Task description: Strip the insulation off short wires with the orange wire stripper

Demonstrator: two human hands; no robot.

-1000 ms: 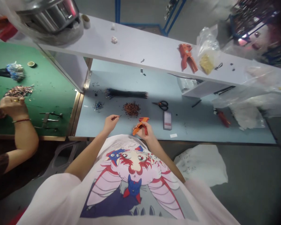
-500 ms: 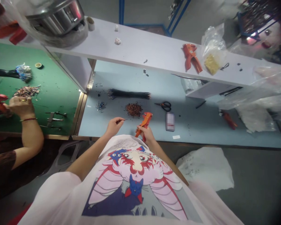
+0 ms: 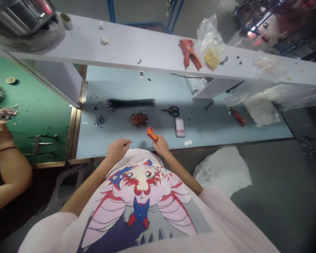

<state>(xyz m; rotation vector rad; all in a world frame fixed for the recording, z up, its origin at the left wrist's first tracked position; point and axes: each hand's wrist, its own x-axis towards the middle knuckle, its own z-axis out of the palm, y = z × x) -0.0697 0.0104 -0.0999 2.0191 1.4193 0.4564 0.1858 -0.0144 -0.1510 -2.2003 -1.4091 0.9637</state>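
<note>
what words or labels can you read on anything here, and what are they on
No text can be read.
Printed lines on the T-shirt near the collar: too small to read.
Rectangular item on the bench: pixelated, unreadable.
Dark marks on the white sheet on the floor: too blurred to read.

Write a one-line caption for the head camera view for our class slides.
Left hand pinches a thin wire while right hand grips orange wire strippers above a pale blue workbench.
</note>
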